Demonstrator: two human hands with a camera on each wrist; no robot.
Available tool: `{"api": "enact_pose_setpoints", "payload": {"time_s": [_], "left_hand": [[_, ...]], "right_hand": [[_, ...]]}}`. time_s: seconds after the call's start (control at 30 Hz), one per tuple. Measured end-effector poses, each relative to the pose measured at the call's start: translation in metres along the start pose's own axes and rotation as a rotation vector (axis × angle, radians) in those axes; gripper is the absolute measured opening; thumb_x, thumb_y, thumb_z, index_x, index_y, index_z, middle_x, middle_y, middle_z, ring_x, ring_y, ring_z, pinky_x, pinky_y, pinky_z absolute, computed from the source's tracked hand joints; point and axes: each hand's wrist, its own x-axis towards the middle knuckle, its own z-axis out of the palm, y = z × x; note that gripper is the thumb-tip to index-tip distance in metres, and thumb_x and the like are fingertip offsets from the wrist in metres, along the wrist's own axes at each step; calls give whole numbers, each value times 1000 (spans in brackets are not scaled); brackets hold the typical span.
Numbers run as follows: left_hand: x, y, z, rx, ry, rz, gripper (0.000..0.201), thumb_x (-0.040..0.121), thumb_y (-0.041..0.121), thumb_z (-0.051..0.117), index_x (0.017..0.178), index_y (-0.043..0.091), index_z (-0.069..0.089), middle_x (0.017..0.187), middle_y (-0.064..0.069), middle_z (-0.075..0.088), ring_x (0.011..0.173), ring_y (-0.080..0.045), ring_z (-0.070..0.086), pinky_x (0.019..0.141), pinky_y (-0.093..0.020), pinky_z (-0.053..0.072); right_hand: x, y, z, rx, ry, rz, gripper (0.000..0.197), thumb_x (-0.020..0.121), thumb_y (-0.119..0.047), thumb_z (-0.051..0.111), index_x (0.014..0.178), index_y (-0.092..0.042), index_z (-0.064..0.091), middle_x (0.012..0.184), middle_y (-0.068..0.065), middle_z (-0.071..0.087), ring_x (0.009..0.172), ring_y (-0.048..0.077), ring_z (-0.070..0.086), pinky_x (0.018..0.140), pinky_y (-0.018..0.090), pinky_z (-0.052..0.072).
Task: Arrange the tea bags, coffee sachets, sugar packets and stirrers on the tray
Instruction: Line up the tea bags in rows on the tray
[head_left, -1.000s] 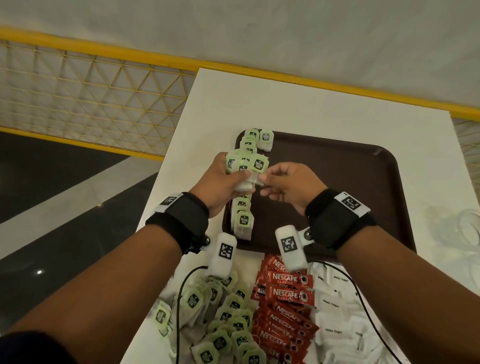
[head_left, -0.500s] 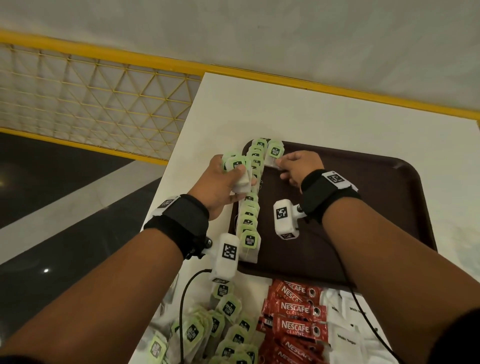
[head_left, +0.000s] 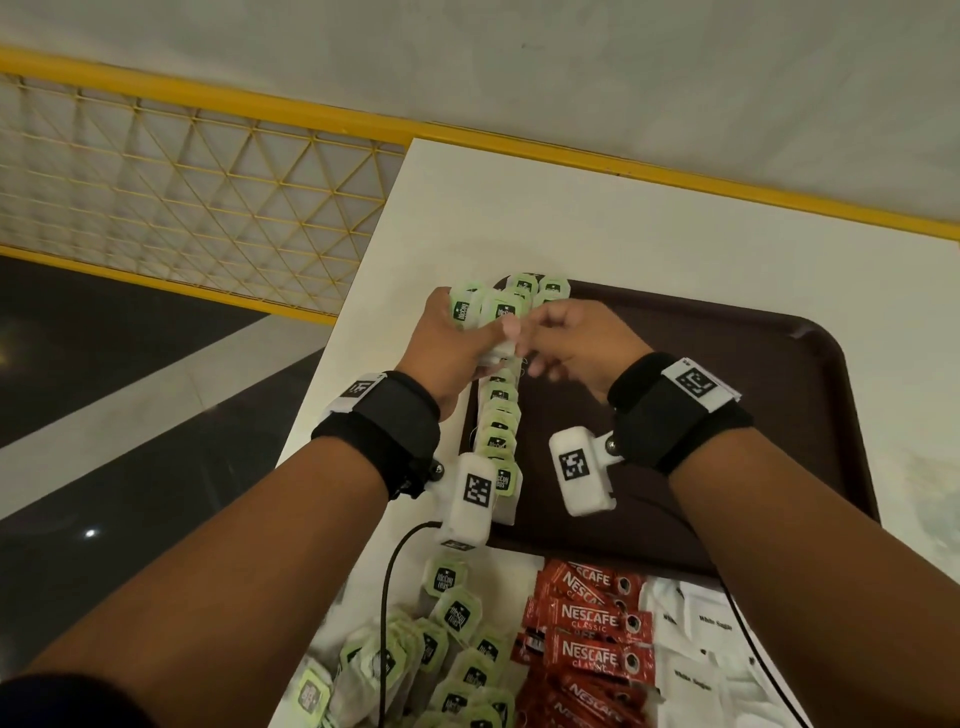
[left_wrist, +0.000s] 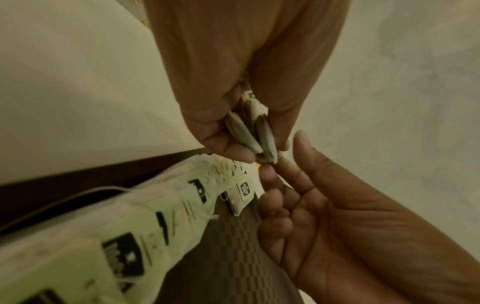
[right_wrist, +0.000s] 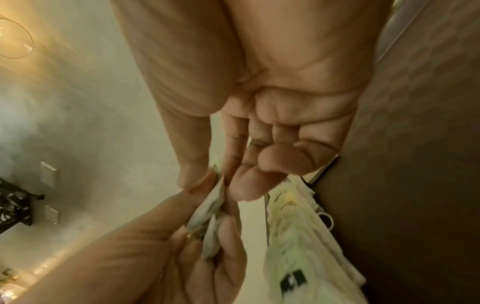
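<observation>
Green-tagged tea bags (head_left: 483, 312) are bunched in the left hand (head_left: 447, 343) at frame centre, above the row of bags (head_left: 498, 431) along the left edge of the brown tray (head_left: 727, 415). Right hand (head_left: 576, 348) pinches one bag off the bunch. Risk, I'd guess: strings tangle, so extras could drag out and mess up the row.

Overall light: dim, warm and yellowish in all three views.
Light source: a glow is seen at the upper left of the right wrist view, far from the pinch.
Glare: a small bright spot is reflected on the dark glossy floor (head_left: 91, 532).
Blur: the yellow wire-mesh railing (head_left: 182, 197) is smeared; both wrist views are soft.
Distortion: straight edges are bent toward the frame borders.
</observation>
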Motion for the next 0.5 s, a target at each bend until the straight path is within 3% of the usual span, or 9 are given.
{"api": "enact_pose_setpoints", "payload": {"time_s": [0.07, 0.17, 0.27, 0.4, 0.5], "left_hand": [[1, -1, 2, 1, -1, -3, 36, 89, 20, 72, 98, 32, 40, 120, -15, 61, 102, -29, 67, 79, -37, 56], [3, -2, 3, -26, -20, -32, 27, 94, 21, 66, 104, 21, 41, 124, -18, 57, 101, -29, 67, 77, -34, 59], [4, -3, 3, -71, -50, -94, 24, 98, 13, 56, 114, 11, 38, 124, -19, 57, 105, -31, 67, 80, -36, 60], [3, -3, 1, -132, -47, -83, 13, 100, 5, 48, 102, 12, 38, 117, -18, 58, 99, -28, 69, 80, -37, 60], [1, -4, -1, -117, -37, -78, 13, 101, 7, 46, 100, 18, 40, 123, -21, 58, 105, -29, 69, 87, -42, 58]], "right_hand": [[-3, 3, 4, 59, 3, -12, 24, 84, -19, 74, 99, -2, 66, 77, 8, 66, 55, 10, 59, 49, 19, 45], [-3, 11, 4, 123, 74, -13, 13, 85, -10, 73, 94, -4, 65, 73, 8, 66, 54, 9, 60, 49, 18, 46], [0, 21, 0, 199, 125, 28, 7, 87, -10, 71, 89, -8, 64, 72, 6, 65, 52, 7, 60, 47, 16, 45], [4, 32, -11, 216, 211, 86, 7, 89, -11, 68, 86, -13, 62, 76, 5, 65, 53, 7, 61, 48, 17, 45], [11, 40, -19, 161, 292, 154, 10, 91, -11, 67, 84, -14, 61, 75, 5, 65, 48, 5, 59, 41, 15, 44]]}}
